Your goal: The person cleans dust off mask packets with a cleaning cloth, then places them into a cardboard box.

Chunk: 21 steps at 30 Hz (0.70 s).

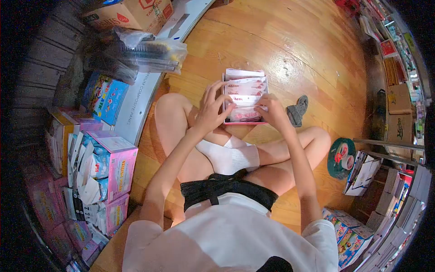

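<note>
On the floor in front of my crossed legs stands an open pink-edged box (244,123) with a row of flat white packets inside. Several packets read "Mask". One mask packet (245,99) near the front of the row sits between my hands. My left hand (212,108) reaches over the box's left edge, its fingers curled onto that packet's left side. At the right edge, my right hand (274,111) pinches the packet's other side. Another mask packet (246,114) with pink print lies in front. The lower parts of the packets are hidden.
A grey sock-like cloth (297,111) lies right of the box. Pink cartons (122,170), a blue box (105,97) and a plastic-wrapped bundle (154,52) stand at left. Tape rolls on a green round holder (340,158) and loaded shelves line the right.
</note>
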{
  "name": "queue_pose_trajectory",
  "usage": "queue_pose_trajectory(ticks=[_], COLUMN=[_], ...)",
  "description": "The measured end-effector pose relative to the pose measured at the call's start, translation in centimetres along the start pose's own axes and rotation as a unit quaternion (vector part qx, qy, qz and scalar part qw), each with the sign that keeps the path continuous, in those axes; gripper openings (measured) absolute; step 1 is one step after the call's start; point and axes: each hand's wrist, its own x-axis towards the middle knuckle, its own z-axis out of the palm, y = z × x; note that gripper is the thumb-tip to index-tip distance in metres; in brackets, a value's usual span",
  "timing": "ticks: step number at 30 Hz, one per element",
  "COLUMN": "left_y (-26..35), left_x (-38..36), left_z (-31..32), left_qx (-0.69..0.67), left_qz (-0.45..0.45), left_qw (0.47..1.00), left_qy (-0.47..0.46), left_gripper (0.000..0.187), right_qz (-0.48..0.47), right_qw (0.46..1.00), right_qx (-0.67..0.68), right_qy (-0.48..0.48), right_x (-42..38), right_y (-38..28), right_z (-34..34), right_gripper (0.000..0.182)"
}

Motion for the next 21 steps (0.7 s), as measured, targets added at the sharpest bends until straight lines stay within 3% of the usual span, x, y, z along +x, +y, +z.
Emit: queue_pose_trajectory(ticks=[2,6,9,11,15,17,21], left_y=[1.1,1.0,-0.1,-0.2,1.1,1.3,1.0], left_x=[-0.8,-1.2,-1.3,-1.7,-2.3,-2.8,-4.0], left_z=[-0.4,-0.2,1.3,1.7,1.6,1.5,2.4], left_qx=[0.033,0.050,-0.011,-0.006,-0.068,-0.056,-0.125], left_qz=[-0.033,-0.055,-0.076,-0.097,-0.162,-0.170,-0.217], left_qw=[0.999,0.996,0.997,0.995,0.983,0.982,0.967], left_qy=[-0.028,-0.049,-0.015,-0.024,0.056,0.051,0.035], left_gripper=[0.029,0.021,0.023,0.029,0.045,0.051,0.055], right_qz=[-0.002,0.013,0.008,0.015,0.058,0.083,0.086], right_qw=[0.996,0.999,0.996,0.991,0.980,0.964,0.969], right_qx=[-0.072,0.002,0.048,0.083,-0.018,-0.094,-0.023], right_qy=[0.044,0.049,0.072,0.109,0.191,0.234,0.229], right_x=[0.0,0.0,-0.5,-1.0,-2.4,-3.4,-5.0], right_y=[-0.2,0.6,1.0,1.1,-1.0,-1.9,0.1], right_z=[0.7,1.6,1.5,1.5,-0.4,-0.7,1.8], right_gripper=[0.008,0.010,0.014,0.017,0.026,0.028,0.030])
